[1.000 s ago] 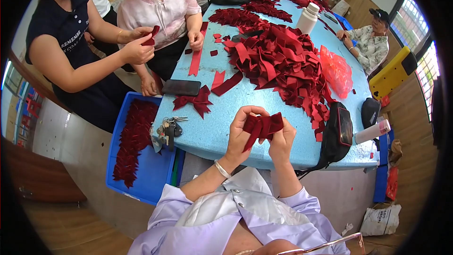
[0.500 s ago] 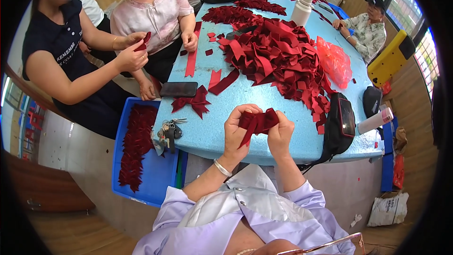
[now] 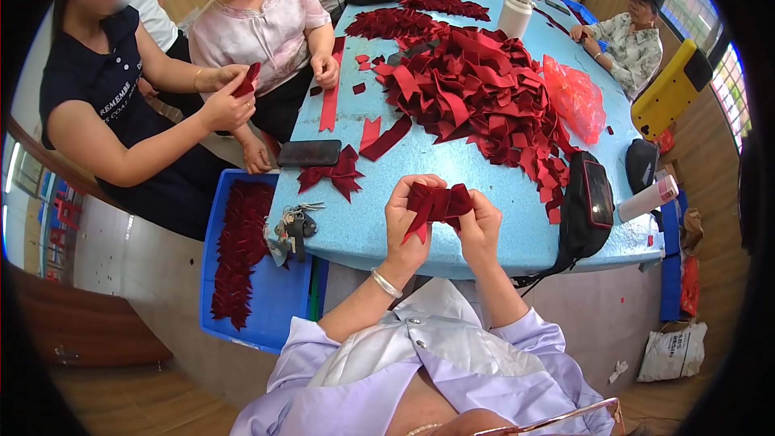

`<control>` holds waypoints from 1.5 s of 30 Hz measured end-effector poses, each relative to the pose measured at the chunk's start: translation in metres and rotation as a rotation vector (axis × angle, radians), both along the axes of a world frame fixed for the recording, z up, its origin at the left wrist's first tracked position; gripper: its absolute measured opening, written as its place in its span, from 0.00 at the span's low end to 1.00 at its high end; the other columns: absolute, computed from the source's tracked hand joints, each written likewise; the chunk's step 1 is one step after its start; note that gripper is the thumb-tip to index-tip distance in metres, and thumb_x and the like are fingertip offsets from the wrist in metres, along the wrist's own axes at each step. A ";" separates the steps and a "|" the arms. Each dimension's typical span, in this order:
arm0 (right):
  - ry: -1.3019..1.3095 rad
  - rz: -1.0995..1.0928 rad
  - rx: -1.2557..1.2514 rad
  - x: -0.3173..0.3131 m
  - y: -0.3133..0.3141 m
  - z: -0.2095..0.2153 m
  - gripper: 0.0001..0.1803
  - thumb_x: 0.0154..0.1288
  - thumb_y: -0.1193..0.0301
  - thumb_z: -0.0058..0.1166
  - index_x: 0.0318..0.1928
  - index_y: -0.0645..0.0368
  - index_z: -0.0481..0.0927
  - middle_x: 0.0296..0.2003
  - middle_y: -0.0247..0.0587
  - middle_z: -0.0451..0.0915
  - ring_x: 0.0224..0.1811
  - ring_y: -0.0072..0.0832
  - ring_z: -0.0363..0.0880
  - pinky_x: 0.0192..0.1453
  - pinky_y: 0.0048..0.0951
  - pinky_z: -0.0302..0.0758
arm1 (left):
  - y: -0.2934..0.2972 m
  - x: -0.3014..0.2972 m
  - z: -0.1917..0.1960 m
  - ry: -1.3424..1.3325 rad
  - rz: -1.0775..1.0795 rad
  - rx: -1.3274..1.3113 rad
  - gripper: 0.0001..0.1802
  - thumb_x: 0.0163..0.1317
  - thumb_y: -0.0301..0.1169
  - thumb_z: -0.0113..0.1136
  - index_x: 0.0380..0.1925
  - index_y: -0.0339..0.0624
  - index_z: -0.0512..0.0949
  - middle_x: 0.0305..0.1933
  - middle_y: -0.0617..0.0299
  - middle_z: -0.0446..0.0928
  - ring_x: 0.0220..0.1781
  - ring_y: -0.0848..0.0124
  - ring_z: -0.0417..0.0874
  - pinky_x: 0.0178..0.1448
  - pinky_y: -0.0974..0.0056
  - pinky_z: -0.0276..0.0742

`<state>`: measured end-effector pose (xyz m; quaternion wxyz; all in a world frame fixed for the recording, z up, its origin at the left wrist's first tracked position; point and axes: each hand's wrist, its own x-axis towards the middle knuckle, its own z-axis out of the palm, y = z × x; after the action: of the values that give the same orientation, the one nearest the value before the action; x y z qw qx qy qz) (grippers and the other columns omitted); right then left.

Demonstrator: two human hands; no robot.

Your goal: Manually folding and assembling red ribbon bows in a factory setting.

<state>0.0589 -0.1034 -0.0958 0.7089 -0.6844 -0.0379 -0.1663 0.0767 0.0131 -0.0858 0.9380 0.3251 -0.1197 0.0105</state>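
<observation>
The dark red bow (image 3: 440,203) in the person's hands already has its main shape: two loops stand out to either side of a gathered middle, and one tail hangs down at the left. Whether the middle is fastened cannot be told, so this piece looks well along but perhaps not complete. Lined-up rows of dark red bows (image 3: 240,250) lie in the blue crate (image 3: 282,307) at the lower left of the frame and appear to be done. Another bow (image 3: 345,176) lies on the bench (image 3: 355,230) beside a phone (image 3: 309,153), partly under it. Much seems to be left: a big heap of red ribbon pieces (image 3: 484,101) covers the upper middle of the bench.

The bow is held up between both hands, near the centre of the frame, over the bench's near edge. The left hand (image 3: 407,222) grips its left end, the tail falling across the palm side; the right hand (image 3: 482,226) pinches its right end. Both sets of fingers are closed on the fabric, some fingertips hidden behind it.
</observation>
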 end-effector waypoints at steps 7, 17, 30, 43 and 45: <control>0.107 0.235 0.334 -0.012 0.004 0.016 0.06 0.68 0.73 0.54 0.38 0.63 0.75 0.22 0.32 0.76 0.20 0.16 0.69 0.24 0.15 0.64 | 0.002 0.000 0.000 0.012 0.023 -0.042 0.09 0.62 0.24 0.57 0.42 0.38 0.72 0.47 0.55 0.75 0.49 0.69 0.77 0.54 0.66 0.77; 0.466 0.494 0.669 -0.008 -0.015 0.026 0.11 0.66 0.67 0.54 0.39 0.64 0.77 0.25 0.39 0.79 0.24 0.24 0.77 0.23 0.20 0.68 | 0.005 0.002 -0.001 0.088 -0.029 -0.127 0.09 0.64 0.26 0.57 0.43 0.38 0.71 0.46 0.55 0.75 0.49 0.68 0.77 0.55 0.65 0.76; 0.371 0.344 0.638 -0.012 0.002 0.029 0.10 0.66 0.69 0.52 0.41 0.64 0.78 0.28 0.39 0.80 0.25 0.22 0.77 0.24 0.19 0.69 | 0.006 0.001 -0.002 0.125 -0.022 -0.133 0.10 0.64 0.28 0.58 0.43 0.38 0.71 0.46 0.55 0.76 0.49 0.68 0.78 0.54 0.65 0.77; 0.181 0.177 0.404 -0.011 0.004 0.019 0.04 0.64 0.76 0.55 0.37 0.63 0.75 0.30 0.35 0.78 0.26 0.17 0.73 0.26 0.18 0.68 | 0.004 0.002 0.000 0.089 0.054 -0.149 0.08 0.64 0.26 0.57 0.42 0.38 0.72 0.46 0.55 0.76 0.50 0.66 0.78 0.55 0.63 0.77; 0.171 0.156 0.396 -0.011 0.004 0.019 0.04 0.64 0.77 0.55 0.37 0.63 0.75 0.30 0.34 0.78 0.26 0.17 0.73 0.27 0.18 0.68 | 0.005 0.003 0.000 0.107 0.060 -0.159 0.08 0.64 0.26 0.57 0.42 0.38 0.72 0.46 0.55 0.76 0.50 0.66 0.78 0.56 0.63 0.77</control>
<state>0.0479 -0.0997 -0.0772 0.8407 -0.5385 0.0028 -0.0565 0.0800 0.0184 -0.0862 0.9651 0.2534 -0.0585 0.0307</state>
